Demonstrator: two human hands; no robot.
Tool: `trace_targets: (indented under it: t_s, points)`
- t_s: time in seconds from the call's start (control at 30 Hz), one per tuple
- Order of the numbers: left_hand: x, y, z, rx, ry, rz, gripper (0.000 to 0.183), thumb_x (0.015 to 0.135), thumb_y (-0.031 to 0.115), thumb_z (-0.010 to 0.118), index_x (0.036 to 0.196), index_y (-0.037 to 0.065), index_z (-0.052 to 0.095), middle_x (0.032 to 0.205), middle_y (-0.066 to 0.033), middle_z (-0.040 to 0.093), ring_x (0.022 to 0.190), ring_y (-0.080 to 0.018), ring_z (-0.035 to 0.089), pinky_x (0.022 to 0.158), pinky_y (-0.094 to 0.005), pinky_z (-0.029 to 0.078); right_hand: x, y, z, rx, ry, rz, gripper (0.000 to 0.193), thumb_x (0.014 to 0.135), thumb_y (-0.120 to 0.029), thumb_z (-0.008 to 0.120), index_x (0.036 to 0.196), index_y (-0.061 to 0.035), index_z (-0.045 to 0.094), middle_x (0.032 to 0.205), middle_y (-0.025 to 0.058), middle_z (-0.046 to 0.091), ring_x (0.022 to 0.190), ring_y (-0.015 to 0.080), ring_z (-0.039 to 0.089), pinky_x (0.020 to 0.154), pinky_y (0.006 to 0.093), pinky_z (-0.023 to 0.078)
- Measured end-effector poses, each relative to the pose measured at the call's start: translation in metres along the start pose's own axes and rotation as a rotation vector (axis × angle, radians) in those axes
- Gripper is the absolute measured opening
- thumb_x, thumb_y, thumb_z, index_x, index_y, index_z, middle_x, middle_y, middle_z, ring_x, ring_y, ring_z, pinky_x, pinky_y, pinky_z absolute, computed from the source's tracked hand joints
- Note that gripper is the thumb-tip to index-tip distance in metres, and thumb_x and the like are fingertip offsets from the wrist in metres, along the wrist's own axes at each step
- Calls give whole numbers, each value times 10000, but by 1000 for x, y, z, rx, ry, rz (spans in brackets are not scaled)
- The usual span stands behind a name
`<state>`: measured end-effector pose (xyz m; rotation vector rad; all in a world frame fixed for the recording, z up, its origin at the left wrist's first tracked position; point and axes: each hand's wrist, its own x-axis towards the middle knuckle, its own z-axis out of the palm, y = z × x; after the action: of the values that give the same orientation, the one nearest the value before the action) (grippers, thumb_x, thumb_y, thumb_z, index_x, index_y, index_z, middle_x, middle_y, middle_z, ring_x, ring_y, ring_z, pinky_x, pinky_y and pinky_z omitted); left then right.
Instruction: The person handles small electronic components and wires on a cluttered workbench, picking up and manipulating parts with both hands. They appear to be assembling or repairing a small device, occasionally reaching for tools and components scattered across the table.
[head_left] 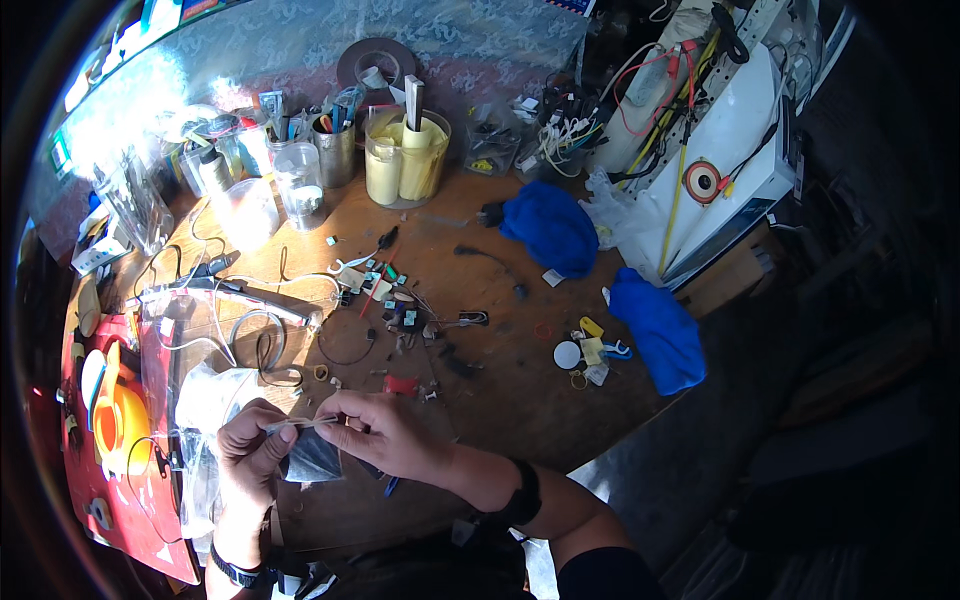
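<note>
My left hand [250,445] and my right hand [385,435] meet over the near left part of the table. Pinched between the fingertips of both is a thin pale strand [306,423], stretched short from hand to hand; whether it is a rubber band or a cord I cannot make out. Just below it shows a small clear plastic bag [315,460] with something dark in it, partly hidden by my fingers. Whether the bag hangs from my hands or lies on the table, I cannot tell. Crumpled clear plastic [203,440] lies beside my left hand.
Small electronic parts [400,310] and cables [265,335] litter the wooden table [480,400]. Jars and a yellow-filled tub [407,165] line the back. Two blue cloth bundles [550,230] lie at right, near a white device [725,180]. A yellow object [122,425] rests on the red surface [150,530] at left.
</note>
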<state>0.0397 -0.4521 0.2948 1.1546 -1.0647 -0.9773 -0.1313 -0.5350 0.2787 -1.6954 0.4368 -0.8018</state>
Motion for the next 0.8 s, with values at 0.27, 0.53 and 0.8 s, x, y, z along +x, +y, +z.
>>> trace_targets:
  t_s: [0.27, 0.53, 0.8]
  points:
    - [-4, 1, 3, 143, 66, -38, 113, 884, 69, 566, 877, -31, 619, 810, -66, 604, 774, -115, 545, 733, -234, 405, 0, -1, 0, -82, 103, -184, 118, 855, -37, 576, 953, 14, 621, 759, 93, 624, 661, 131, 600, 573, 255, 447]
    - [-2, 6, 6, 153, 1, 40, 90, 853, -8, 533, 881, -23, 616, 783, -12, 555, 681, -69, 468, 630, -202, 350, 1, -2, -1, -31, 163, -97, 150, 861, -22, 584, 1004, 6, 621, 746, 37, 612, 639, 59, 550, 557, 215, 432]
    - [0, 11, -1, 377, -2, 74, 193, 775, -112, 462, 810, -20, 628, 758, -53, 561, 701, -110, 514, 661, -218, 373, 6, 10, -41, 293, 360, 64, 150, 915, -102, 522, 976, 15, 592, 663, 7, 540, 589, 53, 492, 542, 181, 391]
